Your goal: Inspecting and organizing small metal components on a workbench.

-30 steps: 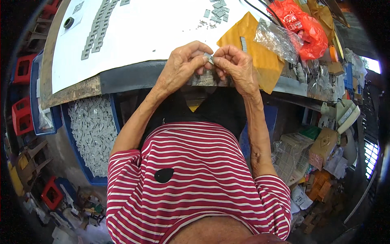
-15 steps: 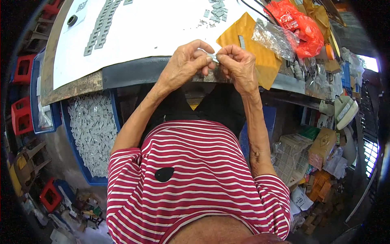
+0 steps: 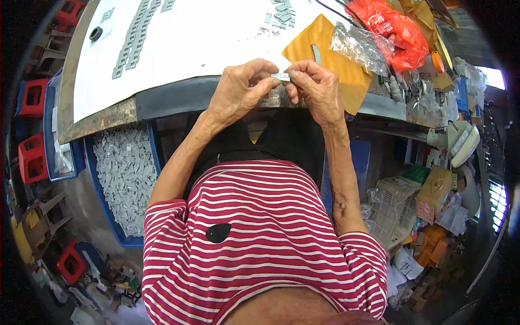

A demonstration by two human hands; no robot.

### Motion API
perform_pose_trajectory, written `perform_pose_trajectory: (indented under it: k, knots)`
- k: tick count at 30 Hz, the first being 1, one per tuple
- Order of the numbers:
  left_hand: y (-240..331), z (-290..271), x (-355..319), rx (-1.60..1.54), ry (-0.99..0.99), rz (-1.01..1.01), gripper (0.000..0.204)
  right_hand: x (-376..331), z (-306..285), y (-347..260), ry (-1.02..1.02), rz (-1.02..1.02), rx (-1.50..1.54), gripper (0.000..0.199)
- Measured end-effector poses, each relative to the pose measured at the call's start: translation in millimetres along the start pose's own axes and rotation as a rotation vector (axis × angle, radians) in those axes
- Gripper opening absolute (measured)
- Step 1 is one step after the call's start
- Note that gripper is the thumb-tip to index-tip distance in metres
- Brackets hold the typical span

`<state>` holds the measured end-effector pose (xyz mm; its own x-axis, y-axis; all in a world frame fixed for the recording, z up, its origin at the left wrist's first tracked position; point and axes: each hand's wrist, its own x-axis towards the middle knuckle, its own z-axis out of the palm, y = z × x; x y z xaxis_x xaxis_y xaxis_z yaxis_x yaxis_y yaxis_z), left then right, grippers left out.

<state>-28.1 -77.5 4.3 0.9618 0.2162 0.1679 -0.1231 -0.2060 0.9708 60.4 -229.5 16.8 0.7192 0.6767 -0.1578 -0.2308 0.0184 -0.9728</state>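
Between my two hands, just above the table's front edge, is a small light-grey rectangular piece point(image 3: 282, 77). My left hand point(image 3: 238, 92) pinches its left end between thumb and fingertips. At its right end, my right hand point(image 3: 320, 91) closes thumb and index finger on it. A small darker recess or mark shows on its face, too small to make out. On the white sheet point(image 3: 179, 49) lie long rows of similar grey pieces point(image 3: 131, 46) at the left. A loose heap of grey pieces point(image 3: 284, 14) lies at the back, with tiny metal-looking bits point(image 3: 266, 31) nearby.
A yellow-brown envelope point(image 3: 309, 46) with a grey strip lies right of my hands, beside clear plastic point(image 3: 360, 46) and a red bag point(image 3: 398, 32). A black ring point(image 3: 96, 33) sits far left. Below stands a blue bin point(image 3: 103, 189) full of grey pieces.
The small grey piece has turned so that its face shows more plainly between my fingertips. My left fingers have shifted slightly; both hands stay in nearly the same place.
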Motion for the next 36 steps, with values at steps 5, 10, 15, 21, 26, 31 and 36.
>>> perform_pose_trajectory:
  k: [5, 10, 15, 21, 26, 31, 36]
  knots:
    - [-1, 0, 6, 0.042, 0.008, 0.004, 0.018, 6, -3, 0, -0.004, 0.022, -0.012, 0.015]
    - [-6, -2, 9, 0.155, 0.017, 0.027, 0.018, 13, 1, -1, 0.020, 0.050, -0.045, 0.014]
    - [-9, -4, 11, 0.201, 0.060, 0.078, 0.018, 20, 9, 3, 0.078, 0.009, -0.052, 0.011]
    - [-14, -9, 16, 0.170, 0.142, 0.177, 0.015, 27, 20, 3, 0.133, -0.029, -0.107, 0.008]
    - [-14, -22, 14, 0.171, 0.158, 0.110, 0.019, 34, 28, -3, 0.066, 0.006, -0.124, 0.012]
    - [-14, -37, 12, 0.200, 0.173, 0.033, 0.020, 35, 21, -18, 0.121, 0.004, -0.223, 0.012]
    - [-20, -45, 5, 0.206, 0.220, 0.033, 0.021, 38, -19, -33, 0.305, -0.074, -0.511, 0.011]
